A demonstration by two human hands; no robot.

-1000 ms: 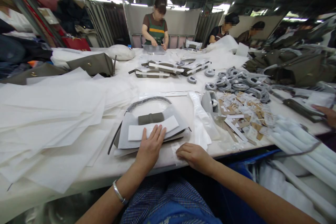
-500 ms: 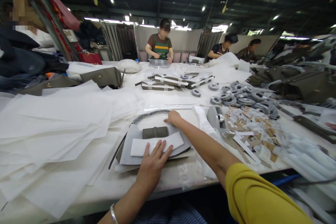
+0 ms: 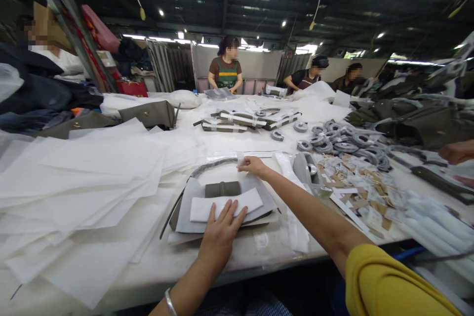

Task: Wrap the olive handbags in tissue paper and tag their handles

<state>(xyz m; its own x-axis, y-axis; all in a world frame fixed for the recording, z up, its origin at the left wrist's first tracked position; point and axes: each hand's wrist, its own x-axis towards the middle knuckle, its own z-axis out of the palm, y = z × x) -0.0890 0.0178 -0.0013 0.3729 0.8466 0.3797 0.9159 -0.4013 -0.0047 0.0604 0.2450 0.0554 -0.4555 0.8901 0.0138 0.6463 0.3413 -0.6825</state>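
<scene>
My left hand (image 3: 219, 232) lies open, fingers spread, on a white foam strip (image 3: 200, 211). The strip rests on a pale grey padding sheet over an olive-grey bag (image 3: 174, 216) lying flat on the table. Just behind the strip a short olive band (image 3: 222, 188) shows. The bag's handle (image 3: 207, 167), wrapped in clear plastic, arches away from me. At the handle's right end, my right hand (image 3: 255, 165) pinches a small whitish piece (image 3: 240, 159), whose material I cannot make out.
White paper sheets (image 3: 92, 173) spread across the left. To the right are a tape dispenser (image 3: 306, 170), coiled grey straps (image 3: 344, 143) and a heap of tags (image 3: 355, 182). More bags (image 3: 233, 121) lie farther back. Co-workers (image 3: 227, 71) stand across the table; another person's hand (image 3: 459, 152) shows at far right.
My right hand has drawn back slightly to the right from the handle, and a whitish piece now shows at its fingertips. My left hand stays on the foam strip. The view has shifted slightly.
</scene>
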